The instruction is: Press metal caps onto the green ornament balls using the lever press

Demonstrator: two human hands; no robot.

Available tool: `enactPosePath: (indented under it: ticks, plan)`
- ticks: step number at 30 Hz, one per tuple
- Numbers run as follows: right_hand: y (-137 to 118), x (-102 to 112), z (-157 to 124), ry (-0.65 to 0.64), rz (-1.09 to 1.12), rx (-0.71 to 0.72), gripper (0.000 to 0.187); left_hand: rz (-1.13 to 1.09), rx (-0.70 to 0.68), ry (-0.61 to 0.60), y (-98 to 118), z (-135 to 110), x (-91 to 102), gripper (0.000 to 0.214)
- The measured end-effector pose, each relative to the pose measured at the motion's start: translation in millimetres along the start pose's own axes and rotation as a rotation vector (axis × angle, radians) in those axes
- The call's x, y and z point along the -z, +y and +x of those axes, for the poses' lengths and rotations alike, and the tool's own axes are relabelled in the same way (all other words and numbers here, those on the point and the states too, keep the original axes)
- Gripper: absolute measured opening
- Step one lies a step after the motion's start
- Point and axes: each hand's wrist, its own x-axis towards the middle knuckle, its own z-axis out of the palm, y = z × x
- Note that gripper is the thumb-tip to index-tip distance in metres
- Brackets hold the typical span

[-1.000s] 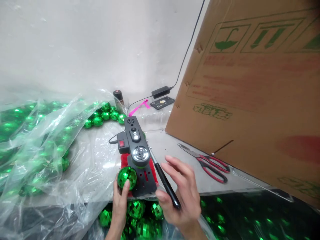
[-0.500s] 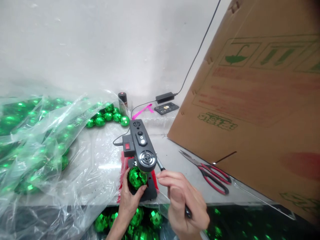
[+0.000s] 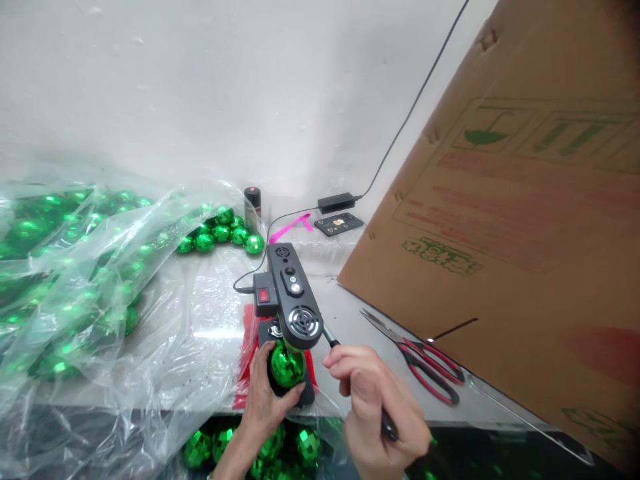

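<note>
A shiny green faceted ball ornament (image 3: 287,367) sits in the curved fingers of my left hand (image 3: 264,397), thumb at its near side. The ball is under the round front end of a black tabletop machine (image 3: 296,287), against or just below it; I cannot tell whether they touch. My right hand (image 3: 377,410) is wrapped around the black grip of a metal lever (image 3: 329,335) that joins the machine's right side. Part of the machine's black base (image 3: 306,395) is hidden behind the ball and my left hand.
Red-handled scissors (image 3: 425,363) lie at right by a large cardboard box (image 3: 500,220). Clear plastic sheeting (image 3: 185,333) and many green balls (image 3: 220,233) cover the left. Behind are a phone (image 3: 339,224), a power adapter (image 3: 337,202) and a dark cylinder (image 3: 253,200). More balls (image 3: 307,445) lie below the table edge.
The view has shifted a little, so most things appear slightly lower and to the right. My left hand and the ball have moved slightly rightward and nearer. My right hand keeps its grip on the lever.
</note>
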Motion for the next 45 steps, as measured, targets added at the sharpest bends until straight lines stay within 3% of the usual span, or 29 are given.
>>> enactPosePath:
  ticks: [5, 17, 45]
  plan:
    - [3, 3, -3, -0.033, 0.026, -0.013, 0.026, 0.071, -0.033, -0.006, -5, 6, -4.3, 0.079]
    - [16, -3, -39, 0.018, 0.053, -0.02, 0.03, 0.113, -0.057, -0.024, -3, 6, -4.7, 0.077]
    - [13, -16, -44, 0.159, 0.026, -0.123, 0.039, 0.163, -0.051, -0.018, -2, 6, -5.1, 0.08]
